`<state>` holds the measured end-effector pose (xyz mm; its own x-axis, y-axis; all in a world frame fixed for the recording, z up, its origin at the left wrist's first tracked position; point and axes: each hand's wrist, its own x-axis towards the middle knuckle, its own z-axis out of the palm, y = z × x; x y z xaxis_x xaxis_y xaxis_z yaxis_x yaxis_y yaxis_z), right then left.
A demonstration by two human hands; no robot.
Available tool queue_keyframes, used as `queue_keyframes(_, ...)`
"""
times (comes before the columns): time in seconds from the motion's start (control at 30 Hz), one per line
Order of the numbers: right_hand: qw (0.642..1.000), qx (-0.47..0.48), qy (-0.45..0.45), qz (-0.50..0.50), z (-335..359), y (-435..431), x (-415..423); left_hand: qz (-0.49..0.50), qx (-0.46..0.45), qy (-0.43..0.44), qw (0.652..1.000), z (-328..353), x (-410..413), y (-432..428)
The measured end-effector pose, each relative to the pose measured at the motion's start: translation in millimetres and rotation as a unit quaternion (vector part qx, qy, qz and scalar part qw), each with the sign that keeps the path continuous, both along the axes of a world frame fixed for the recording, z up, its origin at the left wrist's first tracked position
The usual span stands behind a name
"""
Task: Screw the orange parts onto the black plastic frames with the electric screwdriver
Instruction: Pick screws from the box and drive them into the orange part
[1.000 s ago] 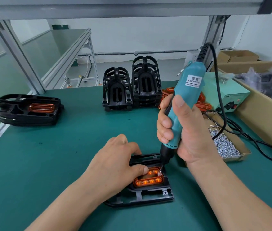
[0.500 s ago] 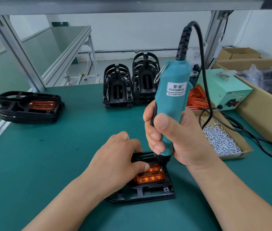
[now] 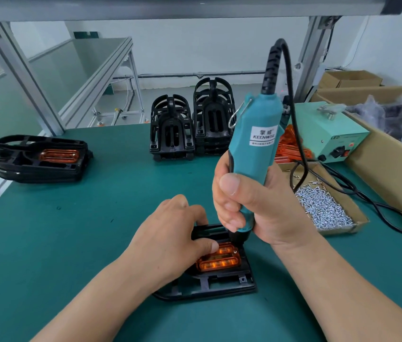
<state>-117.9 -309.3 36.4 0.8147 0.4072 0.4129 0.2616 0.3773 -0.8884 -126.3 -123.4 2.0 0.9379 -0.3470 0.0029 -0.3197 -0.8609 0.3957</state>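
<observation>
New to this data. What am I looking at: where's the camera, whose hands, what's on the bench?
There is no robot here. The view comes from a camera worn on a person's head, looking down at their own hands. The right hand grips a teal electric screwdriver, held upright with its tip at a corner of the orange part. The left hand holds the black frame steady, thumb on the orange part.

On the green bench:
- Back: two stacks of bare frames.
- Far left: another stack, the top one with an orange part fitted.
- Right: loose screws in a cardboard tray, spare orange parts and a green box with a switch.
</observation>
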Motion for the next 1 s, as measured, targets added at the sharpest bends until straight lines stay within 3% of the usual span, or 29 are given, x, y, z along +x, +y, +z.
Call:
queue_keyframes(0.3,0.999,0.024,0.029,0.029,-3.3,-3.2,-0.7,-0.004,-0.003,0.002,1.0,2.2,-1.1,0.5)
queue_keyframes(0.7,1.0,0.014,-0.026,-0.006,-1.0,-3.4,-0.8,-0.012,0.022,0.003,1.0,7.1,-1.2,-1.8)
queue_keyframes(0.83,0.996,0.082,-0.04,0.0,8.4,-7.0,3.4,-0.009,0.018,0.006,1.0,8.4,-2.3,-3.2)
queue_keyframes(1.0,0.977,0.195,0.014,-0.089,5.2,-13.0,10.4,-0.018,-0.007,0.014,1.0,6.9,-0.6,4.7)
